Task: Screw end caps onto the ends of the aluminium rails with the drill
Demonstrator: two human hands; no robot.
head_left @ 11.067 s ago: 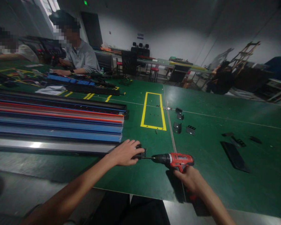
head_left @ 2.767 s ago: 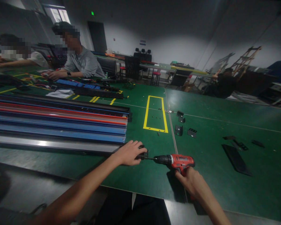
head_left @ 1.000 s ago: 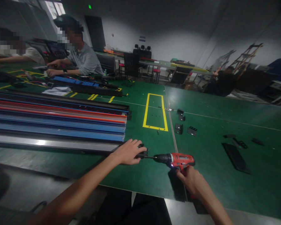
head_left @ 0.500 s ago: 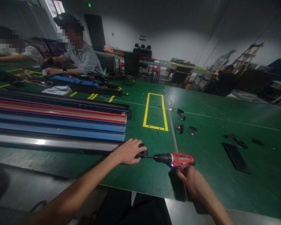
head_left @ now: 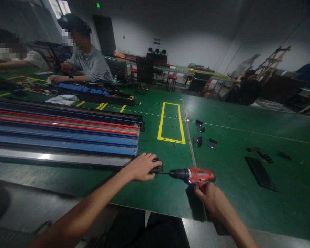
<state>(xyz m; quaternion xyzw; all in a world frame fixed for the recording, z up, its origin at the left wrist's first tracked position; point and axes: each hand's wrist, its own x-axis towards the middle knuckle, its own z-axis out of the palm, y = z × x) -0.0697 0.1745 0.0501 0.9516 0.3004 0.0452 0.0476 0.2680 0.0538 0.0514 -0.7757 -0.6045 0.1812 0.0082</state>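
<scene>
My right hand (head_left: 214,199) grips the handle of a red and black cordless drill (head_left: 200,175), its small light lit. The drill lies level, with its long bit (head_left: 165,173) pointing left and its tip at a black bracket (head_left: 158,168). That bracket sits at the right end of a long silver and black metal profile (head_left: 54,158). My left hand (head_left: 143,167) is closed over this end, its fingers across the bracket and the thumb on the near side. Part of the bracket is hidden under the palm. Whether a screw is at the bit's tip is too small to tell.
Beside the profile lie several blue and red-edged profiles (head_left: 93,139). Loose black brackets (head_left: 197,140) and a flat black piece (head_left: 260,174) lie to the right on the green table (head_left: 229,120). Small screws lie around a yellow tape rectangle (head_left: 158,129). A co-worker (head_left: 93,65) works across the table.
My hands, the drill and the bracket look the same as before. Across the table, the co-worker's hand with a dark tool has risen a little.
</scene>
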